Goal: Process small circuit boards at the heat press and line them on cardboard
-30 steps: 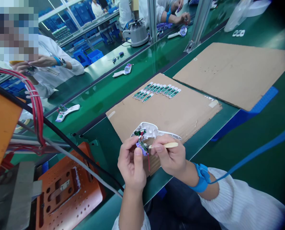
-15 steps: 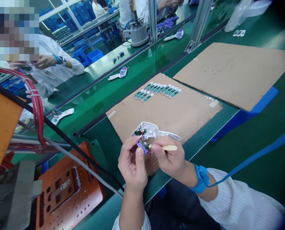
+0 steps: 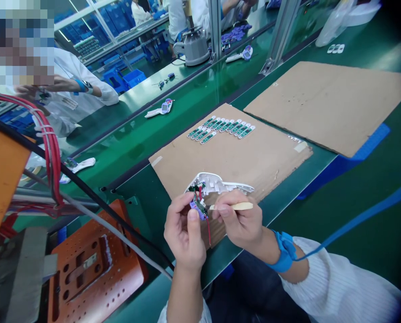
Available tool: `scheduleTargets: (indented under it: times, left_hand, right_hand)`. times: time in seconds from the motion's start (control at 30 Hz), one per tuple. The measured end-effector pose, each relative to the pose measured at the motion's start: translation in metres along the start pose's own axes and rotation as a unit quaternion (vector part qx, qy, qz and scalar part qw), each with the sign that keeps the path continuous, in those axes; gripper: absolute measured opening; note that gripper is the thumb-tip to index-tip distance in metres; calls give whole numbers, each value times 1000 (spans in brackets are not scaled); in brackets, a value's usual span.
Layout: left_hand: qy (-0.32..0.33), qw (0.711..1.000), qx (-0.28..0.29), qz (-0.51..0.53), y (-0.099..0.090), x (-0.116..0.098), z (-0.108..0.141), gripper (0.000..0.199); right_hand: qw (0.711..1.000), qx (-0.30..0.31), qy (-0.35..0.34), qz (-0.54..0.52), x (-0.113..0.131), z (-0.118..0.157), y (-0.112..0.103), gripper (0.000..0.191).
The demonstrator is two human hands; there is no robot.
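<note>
My left hand (image 3: 183, 237) is closed on a small purple module (image 3: 196, 209) with a circuit board on it, pinched between thumb and fingers. A loose red wire (image 3: 209, 232) hangs from this module. In my right hand (image 3: 242, 224) is a slim pale stick (image 3: 243, 206), its tip pointing left at the module; whether it touches cannot be made out. Just beyond both hands lies a white curved plastic shell (image 3: 215, 183) with its ribbed inside showing. A green board sits at the shell's left end, and red wires run from there towards the module.
Several small green circuit boards (image 3: 225, 124) lie in rows on the cardboard sheet (image 3: 183, 157). Another cardboard sheet (image 3: 335, 103) is at right. A green belt (image 3: 126, 148) carries part-built units. An orange fixture plate (image 3: 119, 278) and cables stand at left. A co-worker's hands (image 3: 63, 84) work across the belt.
The units on the belt have shifted left. My left hand and the module have moved slightly left and down; the stick in my right hand has moved a little to the right.
</note>
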State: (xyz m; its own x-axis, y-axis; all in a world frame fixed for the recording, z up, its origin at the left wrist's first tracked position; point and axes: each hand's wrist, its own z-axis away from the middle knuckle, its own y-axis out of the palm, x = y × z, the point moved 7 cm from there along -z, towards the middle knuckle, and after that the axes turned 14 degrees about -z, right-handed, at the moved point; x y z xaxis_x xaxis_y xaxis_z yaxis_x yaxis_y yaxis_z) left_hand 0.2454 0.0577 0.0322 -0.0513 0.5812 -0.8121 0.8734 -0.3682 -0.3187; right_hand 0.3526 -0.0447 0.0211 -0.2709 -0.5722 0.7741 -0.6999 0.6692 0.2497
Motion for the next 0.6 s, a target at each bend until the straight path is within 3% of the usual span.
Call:
scheduleTargets:
  times: [0.6]
  left_hand:
    - [11,1000,23,-12,1,0,0,22]
  right_hand:
    - [1000,-2,2,25,4,-5,2,25]
